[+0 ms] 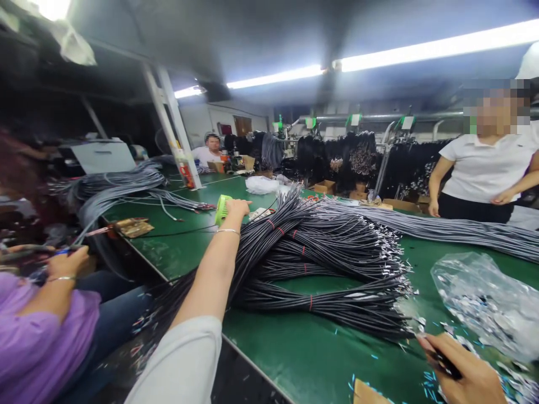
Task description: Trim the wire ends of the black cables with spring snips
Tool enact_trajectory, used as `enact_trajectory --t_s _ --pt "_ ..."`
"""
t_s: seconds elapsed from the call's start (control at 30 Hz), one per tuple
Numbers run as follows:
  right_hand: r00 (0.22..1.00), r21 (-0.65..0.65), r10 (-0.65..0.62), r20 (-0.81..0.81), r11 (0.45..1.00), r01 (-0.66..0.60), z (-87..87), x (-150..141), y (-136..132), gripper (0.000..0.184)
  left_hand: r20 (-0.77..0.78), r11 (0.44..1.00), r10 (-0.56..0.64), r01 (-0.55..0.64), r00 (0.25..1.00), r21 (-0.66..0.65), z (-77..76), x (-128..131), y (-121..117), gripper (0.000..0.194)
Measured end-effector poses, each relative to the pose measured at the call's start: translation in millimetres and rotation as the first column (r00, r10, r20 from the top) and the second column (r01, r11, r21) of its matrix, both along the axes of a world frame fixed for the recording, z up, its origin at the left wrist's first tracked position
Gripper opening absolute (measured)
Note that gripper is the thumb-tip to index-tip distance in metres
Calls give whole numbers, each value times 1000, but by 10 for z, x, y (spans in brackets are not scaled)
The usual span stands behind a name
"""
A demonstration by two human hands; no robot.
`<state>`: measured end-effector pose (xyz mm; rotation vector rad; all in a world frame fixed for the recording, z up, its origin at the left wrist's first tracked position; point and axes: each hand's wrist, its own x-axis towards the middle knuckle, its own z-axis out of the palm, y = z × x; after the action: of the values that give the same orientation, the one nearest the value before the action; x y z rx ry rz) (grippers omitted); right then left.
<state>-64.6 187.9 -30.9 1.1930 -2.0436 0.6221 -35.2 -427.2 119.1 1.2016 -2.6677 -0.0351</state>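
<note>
My left arm stretches forward over the cables. At its end my left hand (238, 209) is closed on a small light-green round fan (223, 210) with a slotted cage, one finger pointing right. Under and right of that arm lie bundles of black cables (332, 306), tied with red bands and piled crosswise. Their stripped ends, with white and silvery tips, face right. At lower right my right hand (467, 370) is closed round a dark-handled tool (447, 363). Its tip is near the ends of the lowest bundle, and its kind is not clear.
Grey cables (446, 224) run along the table's right side; more grey cables (118, 182) lie at left. A clear plastic bag (484, 303) of scraps sits at right. A person in purple (46, 331) works at left; another in white (480, 174) stands at right. A post (177, 123) rises behind.
</note>
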Motion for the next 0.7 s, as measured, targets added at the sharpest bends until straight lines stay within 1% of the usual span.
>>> enact_trajectory --t_s 0.07,0.13,0.23,0.3,0.33,0.37,0.4,0.43,0.47,0.5,0.53,0.57,0.6,0.63,0.7 --pt "1000 -7 6 -12 1000 -6 -23 -3 7 31 -21 1000 8 -8 1000 -7 30 -29 48 35" --pt "1000 -19 0 12 1000 0 -25 21 -17 29 -59 1000 7 -8 998 -19 82 -26 125 35" --pt "996 -44 -1 87 999 4 33 132 -104 23 -139 998 -28 19 990 -68 175 16 350 37" --pt "982 -53 4 188 999 6 107 240 -181 23 -202 990 -92 68 975 -125 205 40 643 40" --pt "973 -57 7 231 998 7 146 290 -218 25 -232 983 -138 104 963 -154 195 51 851 42" --pt "965 -62 1 264 998 16 182 330 -252 25 -253 972 -198 156 947 -178 164 65 1103 44" --pt "957 -66 2 289 998 18 210 356 -281 23 -286 949 -294 243 912 -203 109 90 1396 44" --pt "950 -87 4 311 996 24 228 368 -302 21 -377 881 -473 422 796 -215 32 131 1719 44" --pt "941 -103 9 339 994 27 235 368 -316 19 -437 777 -614 599 657 -192 -66 190 2060 42" --pt "929 -118 15 369 993 31 233 359 -323 18 -456 641 -718 754 525 -142 -179 261 2403 40" --pt "921 -117 3 390 992 46 223 345 -324 17 -448 484 -798 871 402 -81 -304 334 2733 38" --pt "914 -115 -13 404 991 65 209 330 -323 17 -431 343 -853 939 294 -38 -433 397 3037 37" --pt "909 -113 -23 416 991 76 194 316 -320 16 -400 233 -890 972 219 14 -561 439 3306 40" --pt "905 -111 -29 423 990 84 181 306 -318 15 -390 165 -904 984 177 64 -682 452 3531 44" --pt "901 -112 -36 432 989 94 167 294 -317 15 -429 70 -894 986 128 150 -883 389 3848 45"
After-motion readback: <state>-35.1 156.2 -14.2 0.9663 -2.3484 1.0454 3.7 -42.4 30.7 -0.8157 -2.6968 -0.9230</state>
